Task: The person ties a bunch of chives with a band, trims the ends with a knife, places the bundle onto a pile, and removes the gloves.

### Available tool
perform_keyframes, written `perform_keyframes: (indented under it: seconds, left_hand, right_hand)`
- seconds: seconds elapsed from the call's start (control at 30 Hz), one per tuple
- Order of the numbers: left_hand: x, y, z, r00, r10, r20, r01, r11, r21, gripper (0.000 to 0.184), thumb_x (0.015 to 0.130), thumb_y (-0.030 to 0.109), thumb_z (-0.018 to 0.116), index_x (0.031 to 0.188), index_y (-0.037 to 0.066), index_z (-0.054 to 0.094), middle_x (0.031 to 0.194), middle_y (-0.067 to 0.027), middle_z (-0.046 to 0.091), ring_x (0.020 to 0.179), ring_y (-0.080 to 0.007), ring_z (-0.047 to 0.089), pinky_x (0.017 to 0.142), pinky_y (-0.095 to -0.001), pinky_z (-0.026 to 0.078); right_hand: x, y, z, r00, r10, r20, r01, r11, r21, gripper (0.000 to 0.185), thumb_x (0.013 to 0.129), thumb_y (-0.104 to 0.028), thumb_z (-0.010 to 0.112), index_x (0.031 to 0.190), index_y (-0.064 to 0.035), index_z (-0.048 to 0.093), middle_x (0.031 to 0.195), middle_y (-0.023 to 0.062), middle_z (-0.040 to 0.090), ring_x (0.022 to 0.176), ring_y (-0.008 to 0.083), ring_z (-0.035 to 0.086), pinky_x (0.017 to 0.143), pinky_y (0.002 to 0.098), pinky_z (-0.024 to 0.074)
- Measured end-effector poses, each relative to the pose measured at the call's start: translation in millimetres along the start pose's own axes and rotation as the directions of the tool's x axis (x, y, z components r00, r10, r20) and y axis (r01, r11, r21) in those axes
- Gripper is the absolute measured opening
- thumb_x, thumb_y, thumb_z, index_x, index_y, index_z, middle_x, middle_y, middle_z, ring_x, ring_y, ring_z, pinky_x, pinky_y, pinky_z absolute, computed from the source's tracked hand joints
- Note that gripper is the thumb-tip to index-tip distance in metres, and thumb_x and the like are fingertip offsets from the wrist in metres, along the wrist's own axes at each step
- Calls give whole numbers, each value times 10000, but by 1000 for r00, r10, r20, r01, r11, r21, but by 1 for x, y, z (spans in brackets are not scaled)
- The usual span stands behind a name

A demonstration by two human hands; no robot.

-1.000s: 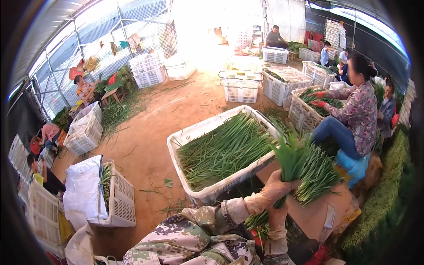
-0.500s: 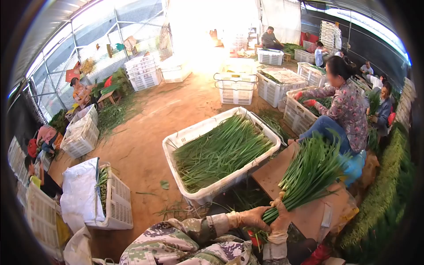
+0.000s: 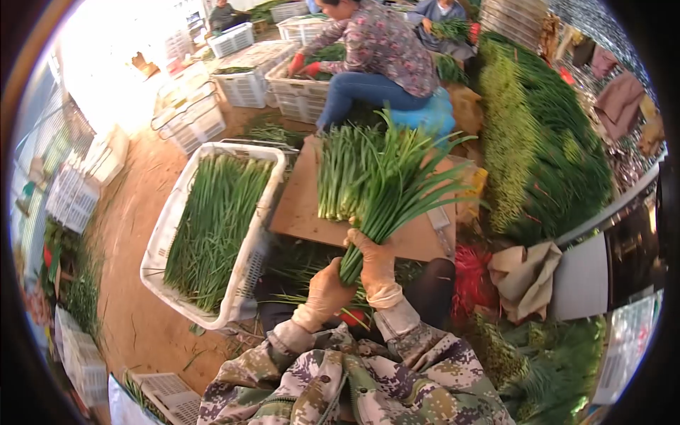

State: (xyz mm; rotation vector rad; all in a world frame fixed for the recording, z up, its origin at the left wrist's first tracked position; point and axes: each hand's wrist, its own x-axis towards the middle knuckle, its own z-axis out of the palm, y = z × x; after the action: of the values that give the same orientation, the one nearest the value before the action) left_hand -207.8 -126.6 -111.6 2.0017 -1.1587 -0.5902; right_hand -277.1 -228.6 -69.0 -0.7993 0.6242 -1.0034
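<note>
My right hand (image 3: 375, 262) is closed around the lower stalks of a bunch of long green stems (image 3: 386, 198), whose leaves fan out up and to the right. My left hand (image 3: 326, 292) is closed at the bottom end of the same bunch, touching it. Behind the bunch, more green stems (image 3: 336, 177) lie on a brown board (image 3: 294, 205). To the left stands a white crate (image 3: 157, 258) filled with green stems (image 3: 219, 219). Both hands wear pale, stained gloves.
A person in a flowered shirt (image 3: 393, 53) sits beyond the board beside a white crate (image 3: 301, 103). Stacked greens (image 3: 545, 142) line the right. Red string (image 3: 471, 280) and a beige cloth (image 3: 525, 276) lie right of my knees. A white crate (image 3: 170, 397) stands lower left.
The view has turned to the right, so the board and crate appear further left. The bunch went from upright in my left hand to tilted down, and both hands are now around its stalks.
</note>
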Motion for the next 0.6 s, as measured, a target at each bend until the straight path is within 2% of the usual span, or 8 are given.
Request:
perform_keyframes:
  seconds: [0.1, 0.13, 0.2, 0.27, 0.33, 0.37, 0.53, 0.6]
  left_hand:
    - [-11, 22, -33, 971, 143, 193, -95, 966, -239, 784, 662, 315, 826, 1315, 31, 499, 1024, -239, 664, 932, -392, 659, 806, -441, 525]
    - [-9, 17, -37, 957, 184, 226, -141, 971, -193, 1005, 612, 386, 874, 1410, -11, 410, 1141, -241, 629, 1010, -351, 645, 874, -420, 511]
    - [-11, 18, -50, 941, 287, 180, -286, 958, -31, 1038, 604, 408, 883, 1405, -43, 402, 1172, -254, 617, 1046, -352, 639, 898, -441, 502]
    - [-13, 9, -41, 944, 291, 154, -266, 950, -163, 997, 617, 375, 885, 1408, -15, 419, 1133, -224, 645, 1014, -315, 657, 886, -423, 510]
    - [-20, 5, -31, 960, 94, 264, 32, 900, -436, 876, 655, 302, 868, 1377, 7, 470, 1050, -166, 680, 935, -251, 668, 859, -375, 519]
    - [-24, 2, -20, 967, 81, 242, 66, 837, -543, 669, 694, 190, 814, 1283, 13, 550, 956, -114, 694, 866, -194, 655, 822, -334, 520]
    - [-34, 5, 0, 974, 36, 225, 110, 790, -603, 439, 710, 98, 719, 1121, -8, 610, 927, -126, 693, 844, -183, 653, 790, -336, 517]
    - [-36, 10, -3, 993, 76, 86, -24, 871, -491, 397, 716, 96, 704, 1088, -15, 616, 874, -157, 692, 813, -211, 671, 770, -345, 518]
  right_hand:
    - [-3, -15, -7, 999, 38, 22, -39, 998, 43, 247, 810, -31, 762, 1022, 39, 657, 866, 75, 665, 680, 189, 629, 621, 310, 518]
    - [-5, -21, -8, 997, 58, 42, -62, 994, 85, 253, 808, -32, 763, 1026, 36, 655, 875, 76, 663, 683, 193, 628, 625, 312, 522]
    - [-9, -26, -10, 995, 94, 43, -99, 988, 121, 265, 807, -32, 760, 1036, 31, 643, 884, 77, 657, 686, 191, 620, 638, 317, 524]
    - [-12, -26, -8, 991, 99, 92, -114, 976, 188, 284, 801, -35, 761, 1046, 27, 630, 875, 81, 653, 681, 193, 615, 655, 329, 528]
    - [-16, -30, 0, 992, 40, 119, -63, 977, 203, 292, 796, -38, 762, 1048, 22, 626, 880, 87, 649, 678, 195, 609, 661, 340, 526]
    - [-18, -34, 1, 989, 14, 147, -44, 977, 210, 293, 797, -35, 765, 1050, 32, 634, 865, 84, 650, 677, 186, 609, 648, 321, 523]
    - [-12, -26, -13, 959, -11, 284, -56, 972, 227, 360, 775, -33, 788, 1089, 26, 621, 968, 98, 661, 696, 203, 619, 636, 321, 529]
    - [-10, -30, -16, 957, 12, 290, -71, 979, 192, 420, 769, -71, 805, 1133, 14, 615, 977, 87, 662, 732, 204, 636, 652, 326, 537]
